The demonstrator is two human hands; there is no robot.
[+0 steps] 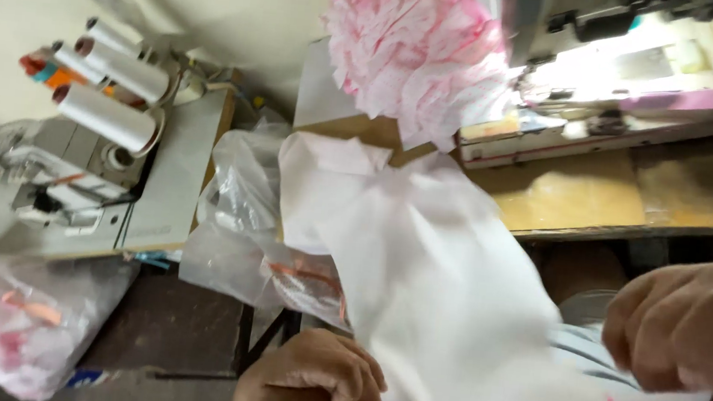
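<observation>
A long piece of white cloth (436, 276) stretches from the wooden table down toward me. My left hand (310, 381) grips its lower edge at the bottom centre. My right hand (689, 324) pinches the cloth's right edge, where small pink dots show. A bunch of pink-and-white patterned fabric (417, 47) lies piled on the table beside a sewing machine (611, 42) at the top right.
A second sewing machine (66, 184) with white thread cones (112, 93) stands on a table at the left. Clear plastic bags (237, 233) hang between the tables, and another bag of pink cloth (10, 325) sits at the lower left. The wooden table edge (629, 224) runs across the right.
</observation>
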